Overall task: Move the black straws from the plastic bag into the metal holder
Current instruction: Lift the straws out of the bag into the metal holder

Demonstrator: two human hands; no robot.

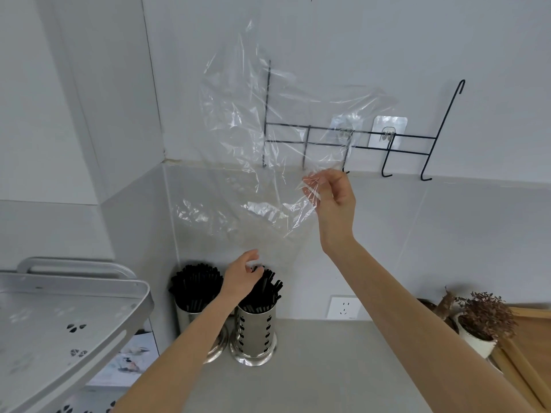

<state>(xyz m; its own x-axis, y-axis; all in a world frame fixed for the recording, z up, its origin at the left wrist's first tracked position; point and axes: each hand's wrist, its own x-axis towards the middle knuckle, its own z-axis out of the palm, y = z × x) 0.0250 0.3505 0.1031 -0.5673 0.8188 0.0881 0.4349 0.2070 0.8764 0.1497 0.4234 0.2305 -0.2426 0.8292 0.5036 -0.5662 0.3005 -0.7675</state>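
Right hand (334,201) raised well above the metal holder (255,332), fingers curled tight — pinching an edge of the clear plastic bag (253,138) between thumb and fingertips. Bag held aloft, billowing up and to the left of that pinch, crumpled, see-through, with no straws visible inside; lower edge hanging just over the holder. Behind the bag, a black wire rack (372,138) on the wall, hung from two clear adhesive hooks (389,134).

Left hand (241,280) down at the holder's mouth, fingers loosely bent around the tops of the black straws (267,293) — touching them at the upper left of the bundle; whether actually gripping or merely resting against them, cannot tell. Straws upright in the holder, fanning slightly to the right, tips well above the rim.

Just left of the holder and touching or nearly touching at the base, a second metal cup (190,317) packed with more black straws, partly hidden behind the left forearm. Right of the holder, a white wall socket (344,307); farther right, a white pot of dried plants (480,326) beside wooden boards. Far left of the holder, a grey perforated shelf (59,323). Holder standing on a grey counter (313,368).
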